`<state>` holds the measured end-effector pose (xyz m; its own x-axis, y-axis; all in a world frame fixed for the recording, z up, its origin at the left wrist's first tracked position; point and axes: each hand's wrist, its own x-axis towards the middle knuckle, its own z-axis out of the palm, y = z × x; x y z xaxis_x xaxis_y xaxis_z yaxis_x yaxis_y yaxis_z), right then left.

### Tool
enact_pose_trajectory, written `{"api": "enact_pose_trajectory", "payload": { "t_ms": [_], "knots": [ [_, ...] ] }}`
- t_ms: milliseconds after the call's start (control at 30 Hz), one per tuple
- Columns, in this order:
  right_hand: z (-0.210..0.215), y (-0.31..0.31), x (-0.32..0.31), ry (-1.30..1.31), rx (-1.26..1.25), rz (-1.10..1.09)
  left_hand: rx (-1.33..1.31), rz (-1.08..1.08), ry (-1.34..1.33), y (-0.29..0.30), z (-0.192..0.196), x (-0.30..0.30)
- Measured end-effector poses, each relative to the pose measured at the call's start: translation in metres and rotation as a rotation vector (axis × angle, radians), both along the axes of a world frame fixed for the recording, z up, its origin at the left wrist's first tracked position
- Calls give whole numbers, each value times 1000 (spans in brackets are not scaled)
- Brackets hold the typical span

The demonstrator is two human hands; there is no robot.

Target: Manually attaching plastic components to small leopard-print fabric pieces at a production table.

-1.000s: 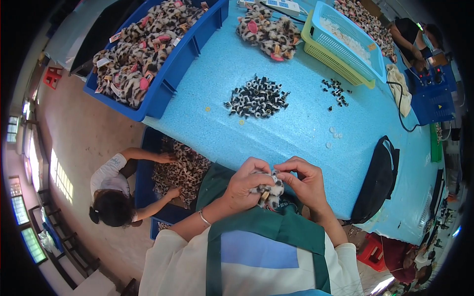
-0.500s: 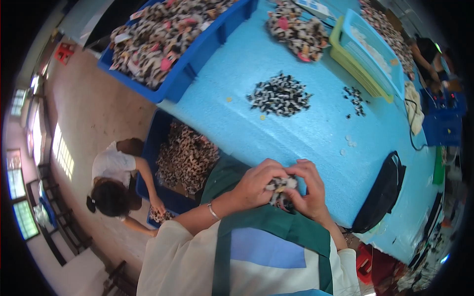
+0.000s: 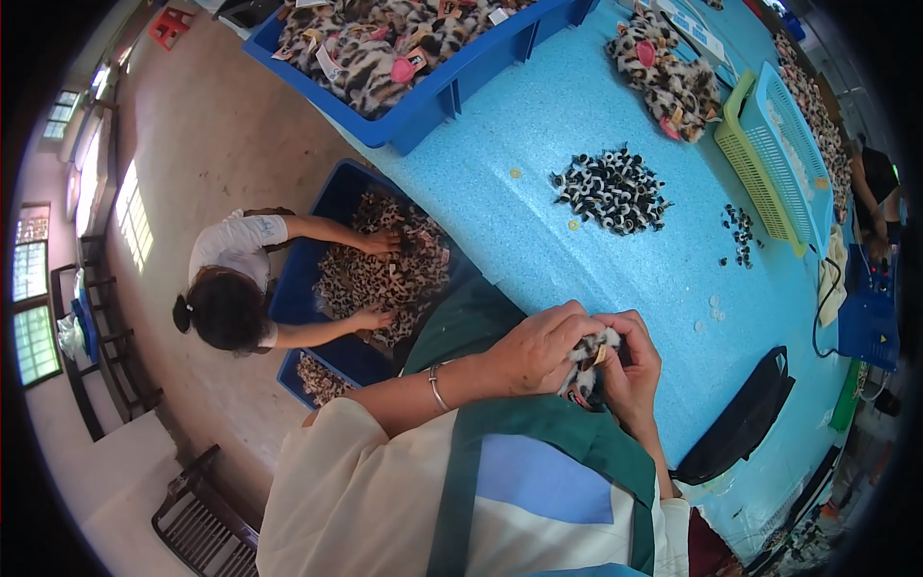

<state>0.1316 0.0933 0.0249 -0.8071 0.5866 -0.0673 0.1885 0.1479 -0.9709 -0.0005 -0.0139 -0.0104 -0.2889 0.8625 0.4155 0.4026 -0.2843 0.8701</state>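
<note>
Close to my body at the table's near edge, my left hand (image 3: 546, 354) and my right hand (image 3: 634, 373) grip a small spotted plush piece (image 3: 583, 382) between them. It is furry, white with black and brown patches, with a small yellowish tag-like bit showing. The fingers of both hands curl round its top, with the thumbs pressed in, and cover much of it. Beyond my hands on the blue table (image 3: 500, 183) lies a heap of small black-and-white plastic pieces (image 3: 612, 190). A smaller scatter of similar black pieces (image 3: 738, 236) lies to its right.
A blue crate (image 3: 423, 111) of spotted plush stands at the far left, with a plush pile (image 3: 663, 77) right of it. Stacked green and blue baskets (image 3: 769, 163) and a black pouch (image 3: 740, 418) lie right. A co-worker (image 3: 231, 288) reaches into a floor bin (image 3: 298, 279).
My view has shifted, so the table's things appear farther right and lower. Both hands still grip the plush piece. The co-worker's hands have moved from the small bin to the large bin's plush.
</note>
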Motion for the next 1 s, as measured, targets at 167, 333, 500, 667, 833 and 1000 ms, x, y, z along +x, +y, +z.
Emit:
{"api": "enact_pose_trajectory", "payload": {
  "t_ms": [167,333,500,667,833,1000],
  "knots": [
    [-3,-4,0,5,-39,-83,-4,-9,-13,0,-1,2],
    [-7,-2,-3,-21,144,-64,23,48,-20,2,-5,7],
    [4,4,-10,-9,307,-70,51,52,-60,7,-4,2],
    [10,17,-3,75,-166,21,-45,31,-481,-8,11,-10],
    [8,9,-6,-54,-9,54,-134,-82,-767,-10,10,-17],
    [4,15,-15,33,-250,74,-474,-506,-1358,-18,21,-30]
  ]
}}
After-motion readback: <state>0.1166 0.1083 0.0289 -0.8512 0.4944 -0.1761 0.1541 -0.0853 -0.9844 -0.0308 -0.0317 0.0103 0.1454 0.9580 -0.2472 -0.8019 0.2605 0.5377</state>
